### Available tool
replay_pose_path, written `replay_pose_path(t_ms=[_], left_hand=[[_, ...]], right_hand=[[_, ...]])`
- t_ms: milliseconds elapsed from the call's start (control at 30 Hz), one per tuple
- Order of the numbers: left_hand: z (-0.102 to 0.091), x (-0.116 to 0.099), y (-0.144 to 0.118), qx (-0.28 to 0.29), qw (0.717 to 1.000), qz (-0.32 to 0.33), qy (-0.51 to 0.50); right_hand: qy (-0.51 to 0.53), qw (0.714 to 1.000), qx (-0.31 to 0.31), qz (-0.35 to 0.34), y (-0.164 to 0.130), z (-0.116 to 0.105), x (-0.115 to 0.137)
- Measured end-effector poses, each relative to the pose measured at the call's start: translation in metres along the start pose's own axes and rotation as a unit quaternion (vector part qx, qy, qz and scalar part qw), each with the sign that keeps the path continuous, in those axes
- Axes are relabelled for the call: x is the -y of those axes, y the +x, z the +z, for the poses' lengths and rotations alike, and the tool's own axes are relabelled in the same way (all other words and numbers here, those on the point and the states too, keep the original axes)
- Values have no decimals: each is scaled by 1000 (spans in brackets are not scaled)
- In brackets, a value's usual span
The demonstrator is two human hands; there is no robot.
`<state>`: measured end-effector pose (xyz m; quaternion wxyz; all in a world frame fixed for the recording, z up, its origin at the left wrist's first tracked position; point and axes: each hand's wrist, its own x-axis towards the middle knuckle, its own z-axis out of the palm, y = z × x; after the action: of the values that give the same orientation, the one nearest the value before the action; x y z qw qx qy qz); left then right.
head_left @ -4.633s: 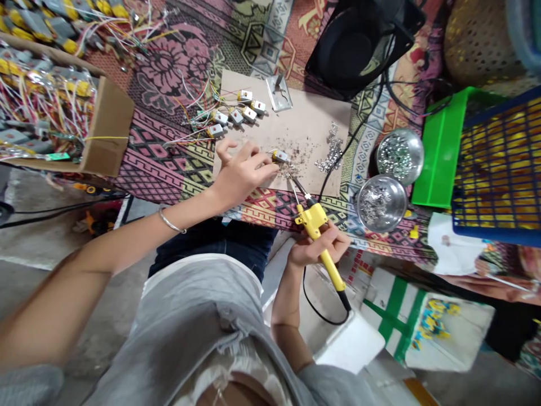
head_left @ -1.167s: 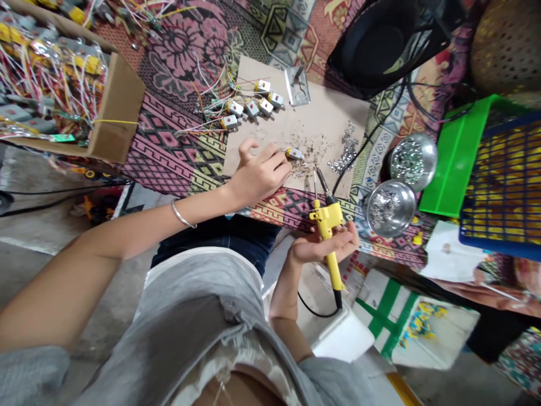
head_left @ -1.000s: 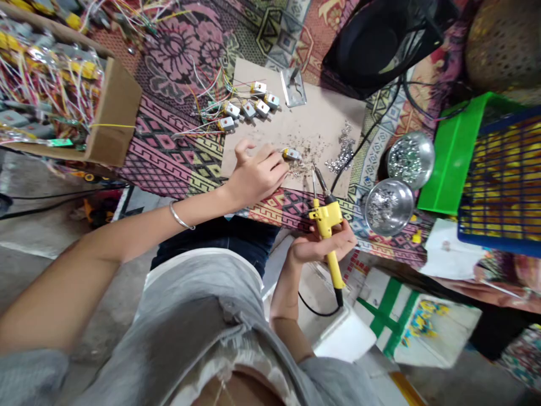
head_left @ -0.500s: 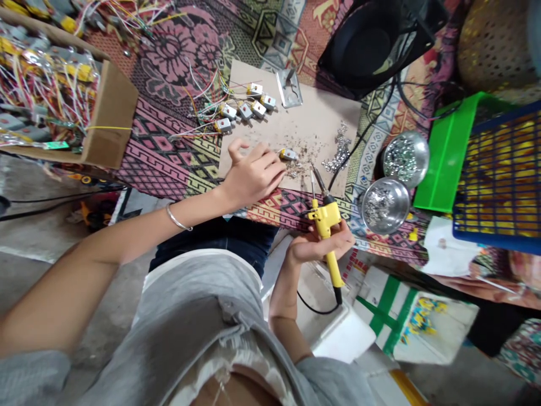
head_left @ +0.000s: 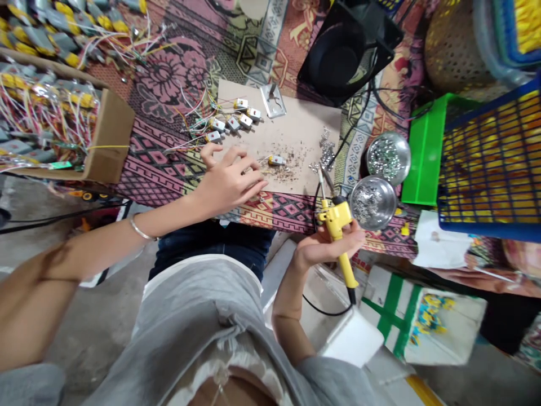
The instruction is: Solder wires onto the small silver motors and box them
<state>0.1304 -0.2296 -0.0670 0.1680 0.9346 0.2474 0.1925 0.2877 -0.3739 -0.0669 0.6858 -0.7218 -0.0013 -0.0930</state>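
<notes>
My right hand (head_left: 315,248) grips a yellow soldering gun (head_left: 338,219), its tip pointing at the pile of small shiny metal parts (head_left: 326,151). Over the near left edge of a cardboard sheet (head_left: 306,121), my left hand (head_left: 230,181) is open, palm down, with its fingers apart. A small grey-and-yellow motor (head_left: 276,160) lies alone just beyond those fingertips, among brown crumbs. Farther back, several wired motors (head_left: 233,123) lie grouped beside a metal bracket (head_left: 274,102). The undersides of my left fingers are hidden.
At left stands a cardboard box (head_left: 109,132) of wired motors, with more motors (head_left: 46,25) heaped behind. A black fan (head_left: 338,53) is at the back. Two metal bowls hold small parts, the near bowl (head_left: 391,206) and far bowl (head_left: 406,160). Right sits a blue basket (head_left: 486,228).
My left hand has drawn back leftward from the lone motor, leaving it on the cardboard. The soldering gun has shifted right, its tip now by the metal parts. The view has shifted slightly.
</notes>
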Motion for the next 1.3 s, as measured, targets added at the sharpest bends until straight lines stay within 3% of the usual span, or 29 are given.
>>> replay_pose_path(t_ms=[133,300,500,833,1067,1300], left_hand=[[12,-15,30,-15,1000,-27,-5],[35,-20,60,34,998,-12,54],[25,-27,45,17,997,-20,69],[-2,-18,14,2,994,-102,26],[13,-19,27,37,997,-60,29],[27,-18,36,54,996,-36,54]], right_hand=[[27,998,-47,-23,22,14,0],[39,998,-46,-20,31,16,0],[68,997,-27,-20,25,8,3],[-44,999,8,-20,4,-7,-5],[-49,997,53,10,-17,-13,-7],[0,998,34,49,-9,-14,-5]])
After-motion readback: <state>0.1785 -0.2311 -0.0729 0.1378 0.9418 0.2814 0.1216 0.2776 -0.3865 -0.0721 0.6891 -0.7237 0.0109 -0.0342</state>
